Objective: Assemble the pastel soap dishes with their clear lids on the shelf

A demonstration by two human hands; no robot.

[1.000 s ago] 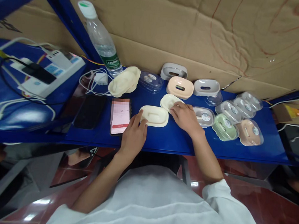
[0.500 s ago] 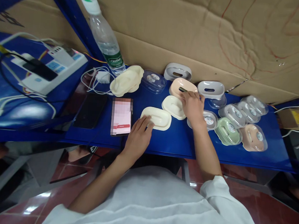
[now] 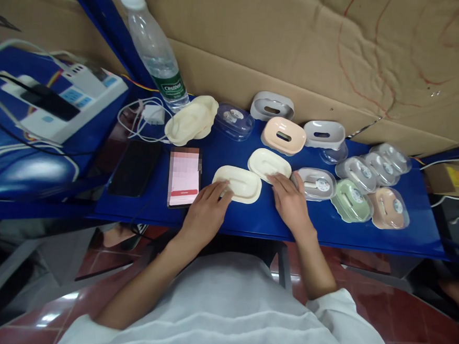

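My left hand (image 3: 208, 208) lies with outstretched fingers over the near-left edge of a shallow cream oval tray (image 3: 246, 185) with a raised middle. To its right, my right hand (image 3: 291, 203) has its fingers extended over the front edge of a second cream oval piece (image 3: 267, 161); neither hand is closed round anything. Behind that piece stand a peach slotted box (image 3: 295, 137), a grey slotted box (image 3: 272, 110) and a pale grey slotted one (image 3: 332, 131). Just right of my right hand is a grey box under a clear lid (image 3: 315, 184).
Lidded boxes, one green (image 3: 351, 201) and one peach (image 3: 390, 208) among them, sit at the right. Cream pieces (image 3: 191, 121), a clear lid (image 3: 235, 122), a water bottle (image 3: 155, 51), a lit phone (image 3: 186, 171), a dark phone (image 3: 133, 168) and a power strip (image 3: 75, 103) are leftward.
My right hand has moved back toward me from the peach slotted box to the front edge of the second cream piece. My left hand stays at the first cream tray. The view has shifted slightly.
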